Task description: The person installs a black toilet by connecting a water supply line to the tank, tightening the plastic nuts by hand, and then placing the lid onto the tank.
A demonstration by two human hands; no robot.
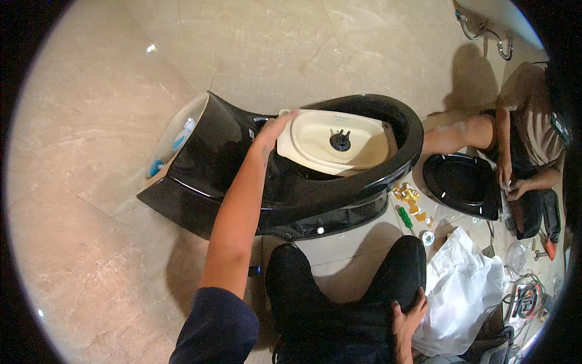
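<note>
A glossy black toilet (218,151) stands on the floor before me, its open cistern (154,161) toward the left. Across the bowl rests the cistern lid (309,136), cream underside up, with a black push-button fitting (341,141) in its middle. My left hand (274,130) is at the lid's left end, fingers closed over its far left corner. White and blue fittings (179,141) show inside the cistern. Away from the toilet, my right hand (409,321) lies with fingers apart on the side of my right knee, holding nothing.
A co-worker (521,133) sits at the right, hands by a black toilet seat (464,185). Yellow and white small parts (409,197), a green-handled screwdriver (405,217) and a white tape roll (428,238) lie nearby. White plastic sheeting (461,291) and cables (524,303) lie at lower right.
</note>
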